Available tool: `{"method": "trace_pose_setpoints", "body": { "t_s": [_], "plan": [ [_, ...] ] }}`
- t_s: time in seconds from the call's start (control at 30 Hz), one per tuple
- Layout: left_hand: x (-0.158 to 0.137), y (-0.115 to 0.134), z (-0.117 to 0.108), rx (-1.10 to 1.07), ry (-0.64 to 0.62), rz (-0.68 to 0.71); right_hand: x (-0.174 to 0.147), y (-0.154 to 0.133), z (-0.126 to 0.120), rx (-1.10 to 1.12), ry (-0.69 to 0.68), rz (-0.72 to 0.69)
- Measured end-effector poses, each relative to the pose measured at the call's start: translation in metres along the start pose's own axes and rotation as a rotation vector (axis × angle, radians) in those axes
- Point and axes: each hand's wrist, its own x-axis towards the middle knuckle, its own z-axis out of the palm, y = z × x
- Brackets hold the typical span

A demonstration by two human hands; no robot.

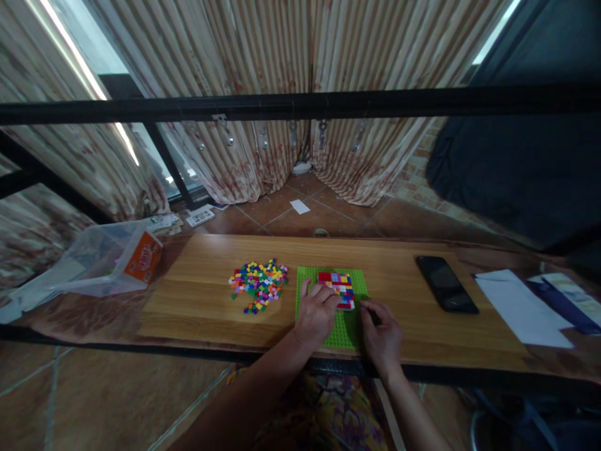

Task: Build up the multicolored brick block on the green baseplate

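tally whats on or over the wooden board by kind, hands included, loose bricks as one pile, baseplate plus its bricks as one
loose brick pile: 1
green baseplate with bricks: 1
black phone: 1
hands (left hand, right hand): 2
total: 5

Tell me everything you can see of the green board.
The green board is a thin, bright, four-sided sheet covered in rows of small studs, plastic by its look. It lies flat on the wooden tabletop, near the front edge. A multicoloured patch of small bricks sits on its farther part. The left hand covers some of its left side; the right hand is at its right edge, though whether it touches is unclear.
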Motion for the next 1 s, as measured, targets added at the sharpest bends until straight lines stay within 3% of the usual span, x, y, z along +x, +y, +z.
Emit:
{"method": "trace_pose_setpoints", "body": {
  "t_s": [0.37, 0.53, 0.8, 1.0],
  "plan": [
    [-0.003, 0.004, -0.003, 0.029, -0.048, -0.058, 0.000, 0.001, -0.004, -0.060, -0.048, -0.018],
    [-0.015, -0.001, -0.019, -0.005, 0.000, -0.133, 0.000, 0.003, -0.006, -0.080, -0.047, -0.024],
    [-0.064, -0.070, -0.076, 0.127, 0.207, -0.475, -0.001, 0.002, -0.005, -0.127, -0.043, -0.032],
    [-0.101, -0.095, -0.100, 0.145, 0.151, -0.540, -0.001, 0.002, -0.005, -0.132, -0.051, -0.059]
  ]
}}
